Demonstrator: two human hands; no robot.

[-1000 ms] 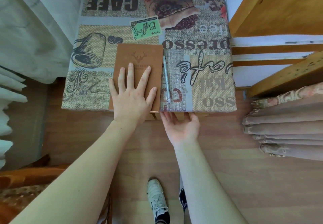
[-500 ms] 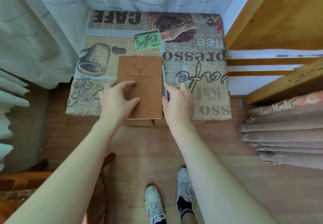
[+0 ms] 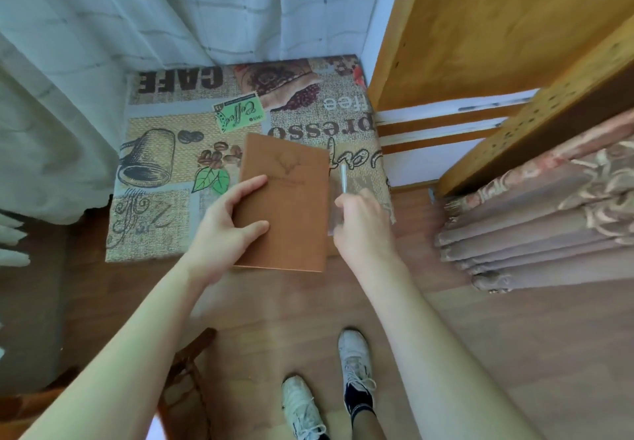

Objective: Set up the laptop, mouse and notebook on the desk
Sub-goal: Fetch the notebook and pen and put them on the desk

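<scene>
Left hand (image 3: 224,230) grips notebook (image 3: 288,206) by left edge, thumb (image 3: 252,184) on cover, fingers curled round edge. Notebook brown, deer emblem on cover, tilted, near end jutting past table (image 3: 154,199) edge over floor (image 3: 274,305). Whether it rests on cloth or is lifted: cannot tell. Right hand (image 3: 360,223) just right of notebook, fingers closed on pen (image 3: 343,178); pen tip points away from person, blurred. White shoes (image 3: 329,388) below on floor. Curtain (image 3: 103,27) behind table.
</scene>
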